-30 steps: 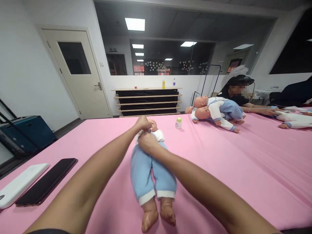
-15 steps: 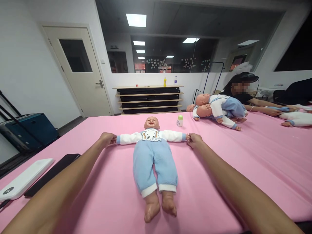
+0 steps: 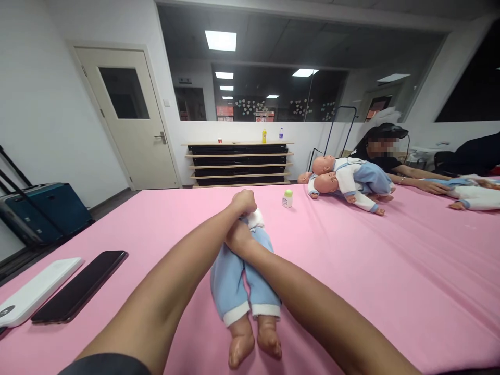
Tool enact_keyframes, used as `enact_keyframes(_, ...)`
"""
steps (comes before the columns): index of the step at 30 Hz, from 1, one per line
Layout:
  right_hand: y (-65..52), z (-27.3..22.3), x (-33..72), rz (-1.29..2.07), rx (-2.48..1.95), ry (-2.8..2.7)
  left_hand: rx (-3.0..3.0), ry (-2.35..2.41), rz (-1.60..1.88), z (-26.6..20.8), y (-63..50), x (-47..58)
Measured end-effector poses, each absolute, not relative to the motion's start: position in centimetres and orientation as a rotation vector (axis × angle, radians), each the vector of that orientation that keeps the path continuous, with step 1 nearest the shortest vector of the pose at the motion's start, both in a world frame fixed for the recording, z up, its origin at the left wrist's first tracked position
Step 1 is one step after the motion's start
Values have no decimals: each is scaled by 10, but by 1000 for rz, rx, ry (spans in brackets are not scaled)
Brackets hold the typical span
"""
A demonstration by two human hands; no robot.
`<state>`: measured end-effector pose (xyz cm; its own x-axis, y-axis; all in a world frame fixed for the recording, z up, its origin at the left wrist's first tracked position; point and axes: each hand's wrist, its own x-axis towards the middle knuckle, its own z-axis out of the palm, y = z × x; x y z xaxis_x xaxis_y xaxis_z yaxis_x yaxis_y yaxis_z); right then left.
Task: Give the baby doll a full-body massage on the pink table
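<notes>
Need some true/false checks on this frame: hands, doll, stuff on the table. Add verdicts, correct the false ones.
1. The left hand is farther from the feet of the doll than the right hand. True.
2. The feet are in socks. False: the feet are bare.
3. The lid of the bottle is red. False: the lid is green.
4. The black phone lies beside the white device. True.
5. The door stands open. False: the door is shut.
</notes>
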<state>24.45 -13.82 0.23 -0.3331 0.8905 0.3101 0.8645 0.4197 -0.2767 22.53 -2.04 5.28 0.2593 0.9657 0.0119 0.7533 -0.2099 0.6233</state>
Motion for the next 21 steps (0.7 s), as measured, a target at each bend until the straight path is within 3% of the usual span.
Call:
enact_keyframes(4, -137, 9, 278, 32, -1476, -2257, 1860, 1568, 611, 66, -19, 181)
enact_keyframes(8, -127, 29, 370, 55, -1436, -1734, 1642, 1604, 871, 82, -13, 76)
enact_keyframes(11, -122, 15, 430, 357, -1530, -1211, 1441, 1657, 970, 58, -24, 17)
enact_keyframes(16, -123, -32, 466, 652, -1677, -948, 1221, 1687, 942, -9, -54, -12)
enact_keyframes(21, -107, -15, 464, 712, -1698, -963, 1264, 1669, 975, 4, -44, -5)
